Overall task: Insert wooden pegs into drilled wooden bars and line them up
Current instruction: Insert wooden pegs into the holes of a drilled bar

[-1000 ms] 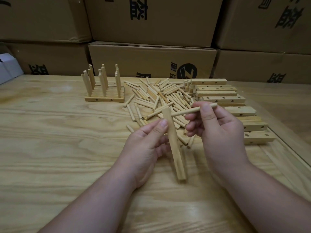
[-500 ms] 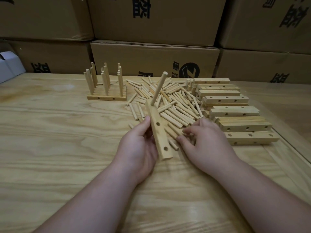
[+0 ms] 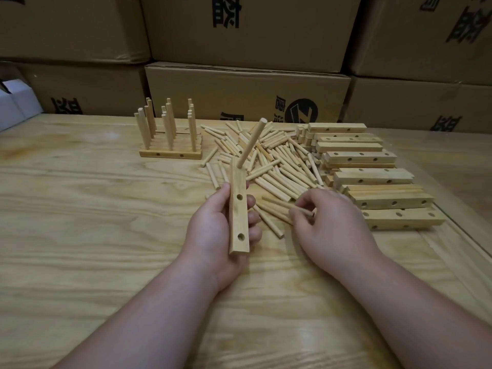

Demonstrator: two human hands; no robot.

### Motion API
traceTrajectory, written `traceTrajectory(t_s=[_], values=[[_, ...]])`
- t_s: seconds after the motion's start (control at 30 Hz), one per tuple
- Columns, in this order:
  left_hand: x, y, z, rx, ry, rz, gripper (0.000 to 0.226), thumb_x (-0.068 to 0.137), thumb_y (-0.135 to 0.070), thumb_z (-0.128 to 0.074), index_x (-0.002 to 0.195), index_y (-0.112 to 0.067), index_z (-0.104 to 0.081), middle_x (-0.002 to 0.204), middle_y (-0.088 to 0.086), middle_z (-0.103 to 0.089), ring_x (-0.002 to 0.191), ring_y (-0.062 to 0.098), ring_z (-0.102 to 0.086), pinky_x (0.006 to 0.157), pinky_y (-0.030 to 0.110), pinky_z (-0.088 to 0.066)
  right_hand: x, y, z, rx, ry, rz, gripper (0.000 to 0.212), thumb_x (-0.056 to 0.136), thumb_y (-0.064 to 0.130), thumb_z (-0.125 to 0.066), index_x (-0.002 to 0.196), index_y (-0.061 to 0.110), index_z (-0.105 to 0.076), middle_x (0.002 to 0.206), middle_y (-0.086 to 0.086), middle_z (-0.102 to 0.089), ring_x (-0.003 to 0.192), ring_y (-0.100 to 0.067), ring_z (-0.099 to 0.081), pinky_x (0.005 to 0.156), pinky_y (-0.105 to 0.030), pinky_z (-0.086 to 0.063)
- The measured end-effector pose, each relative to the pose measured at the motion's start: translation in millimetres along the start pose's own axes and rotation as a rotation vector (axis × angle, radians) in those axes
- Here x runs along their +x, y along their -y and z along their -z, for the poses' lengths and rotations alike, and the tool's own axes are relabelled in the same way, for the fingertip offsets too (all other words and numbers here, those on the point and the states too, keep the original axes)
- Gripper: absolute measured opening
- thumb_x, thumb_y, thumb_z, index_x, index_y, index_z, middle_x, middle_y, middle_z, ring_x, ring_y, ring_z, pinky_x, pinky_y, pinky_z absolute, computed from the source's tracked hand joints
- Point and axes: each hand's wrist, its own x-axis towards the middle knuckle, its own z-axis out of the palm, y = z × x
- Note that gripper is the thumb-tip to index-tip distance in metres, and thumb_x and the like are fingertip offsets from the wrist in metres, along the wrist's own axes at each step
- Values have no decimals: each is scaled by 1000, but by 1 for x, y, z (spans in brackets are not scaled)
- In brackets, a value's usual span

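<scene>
Hands at work over the table (image 3: 80, 235): the left hand (image 3: 218, 235) grips a drilled bar (image 3: 238, 209) lifted off the wood, thumb on its left side and fingers curled round from the right. One peg (image 3: 251, 145) stands in the bar's far hole, leaning to the right; two more holes face up, both empty. The right hand (image 3: 330, 225) reaches into the near edge of the loose peg pile (image 3: 269, 166), fingertips pinching a single peg (image 3: 298, 209) that lies almost flat. To the right of the pile sits a stack of unfilled bars (image 3: 372, 177), their holes showing along the tops and sides. Far left of the pile, finished bars (image 3: 170, 145) stand together in a row, pegs upright. Cardboard boxes (image 3: 247, 97) wall off the far side; they carry large black printed characters, upside down in this view, plus a round black logo with a slanted mark inside it. The writing is too cropped and inverted to read with confidence. A white box (image 3: 16, 102) peeks in at the far left edge.
</scene>
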Motion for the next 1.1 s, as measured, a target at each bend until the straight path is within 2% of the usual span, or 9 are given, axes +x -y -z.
traceTrajectory(t_s=[0.13, 0.23, 0.37, 0.47, 0.7, 0.77, 0.93, 1.1], values=[[1, 1, 0, 15, -26, -16, 29, 106, -36, -44, 104, -12, -61, 71, 3, -53, 55, 13, -41, 40, 21, -27, -1, 1, 4, 277, -187, 98, 1, 93, 28, -63, 93, 29, -64, 80, 25, -55, 79, -3, -51, 73, -32, -44], [3, 2, 1, 10, -40, -30, 32, 105, -40, -48, 98, -13, -63, 70, 2, -55, 53, 13, -43, 38, 22, -30, -5, 6, 7, 432, -260, 243, 11, 94, 22, -60, 102, 19, -68, 90, 27, -55, 87, -7, -57, 78, -29, -48], [7, 4, 3, 34, -62, -39, 35, 102, -44, -54, 94, -12, -67, 69, 2, -57, 51, 13, -48, 37, 25, -34, -6, 8, 5, 457, -234, 328, 13, 96, 18, -58, 103, 12, -68, 92, 18, -57, 93, -7, -56, 83, -31, -49], [9, 5, 5, 49, -72, -45, 36, 100, -46, -58, 91, -13, -69, 67, 2, -57, 50, 14, -49, 36, 25, -35, -5, 7, 5, 480, -220, 350, 13, 95, 16, -59, 101, 11, -69, 91, 10, -59, 91, -13, -57, 81, -37, -50], [9, 6, 7, 43, -45, -94, 32, 93, -45, -66, 104, -15, -68, 70, 1, -58, 51, 12, -49, 39, 24, -36, -4, 6, 7, 484, -226, 402, 11, 94, 13, -60, 98, 7, -69, 89, 4, -59, 87, -17, -58, 77, -42, -50], [9, 6, 8, 51, -27, -107, 31, 92, -44, -67, 106, -16, -67, 70, 1, -56, 52, 11, -48, 40, 24, -36, -4, 6, 8, 495, -226, 408, 9, 93, 13, -61, 95, 8, -69, 87, 4, -60, 86, -16, -58, 76, -39, -50], [9, 8, 9, 86, 8, -127, 25, 93, -42, -68, 90, -18, -72, 65, 0, -53, 52, 11, -48, 41, 24, -39, -5, 6, 10, 567, -223, 358, 5, 91, 15, -65, 93, 14, -70, 84, 15, -60, 79, -5, -57, 75, -13, -42], [11, 8, 9, 87, 25, -121, 25, 89, -41, -71, 91, -17, -70, 65, 0, -52, 52, 11, -47, 42, 23, -41, -7, 9, 12, 626, -239, 346, 8, 90, 23, -70, 92, 15, -70, 85, 16, -62, 75, -4, -58, 72, -13, -44]])
